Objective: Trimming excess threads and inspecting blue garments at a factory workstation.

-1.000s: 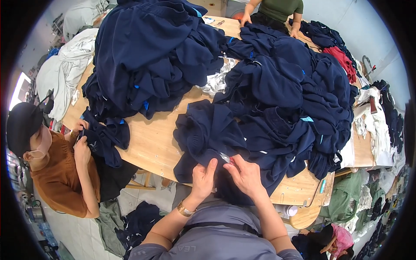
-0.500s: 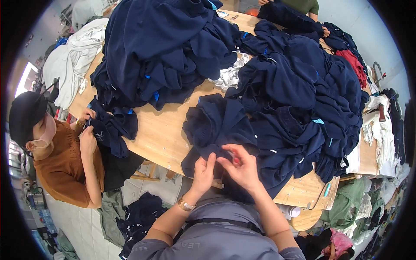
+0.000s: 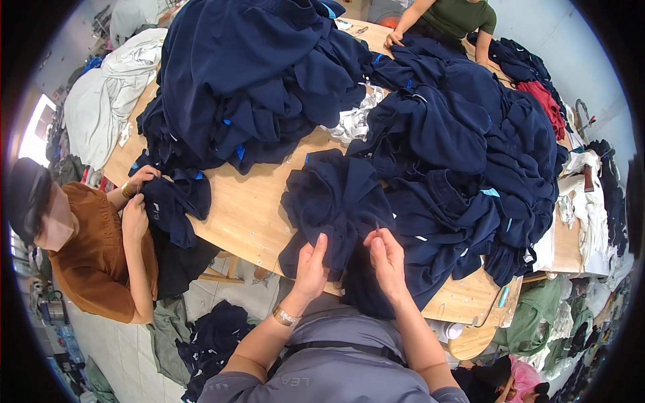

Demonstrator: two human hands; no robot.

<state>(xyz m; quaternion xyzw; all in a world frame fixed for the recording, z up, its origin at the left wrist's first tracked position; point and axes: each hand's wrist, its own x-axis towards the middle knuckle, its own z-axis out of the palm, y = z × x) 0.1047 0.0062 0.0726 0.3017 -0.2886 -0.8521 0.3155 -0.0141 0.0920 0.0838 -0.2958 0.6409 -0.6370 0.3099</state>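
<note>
A dark navy garment (image 3: pixel 332 195) lies bunched on the table's near edge in front of me. My left hand (image 3: pixel 311 270) pinches its near part, thumb up and fingers behind the cloth. My right hand (image 3: pixel 388 263) is closed just right of it, with the small thin tip of a tool (image 3: pixel 377 230) sticking up past the fingers; most of the tool is hidden in my grip, so its kind is unclear. A larger heap of navy garments (image 3: pixel 457 127) starts right beside my right hand.
Another tall navy heap (image 3: pixel 262 74) covers the far left of the wooden table (image 3: pixel 248 215). At left a seated co-worker (image 3: pixel 94 248) handles a navy garment; another co-worker (image 3: pixel 457 20) stands at the far side. White scraps (image 3: pixel 353 124) lie between the heaps.
My right hand has drawn slightly right, away from the left hand, and turned so the tool's tip points up. The far co-worker has lowered the garment and leans over the heap.
</note>
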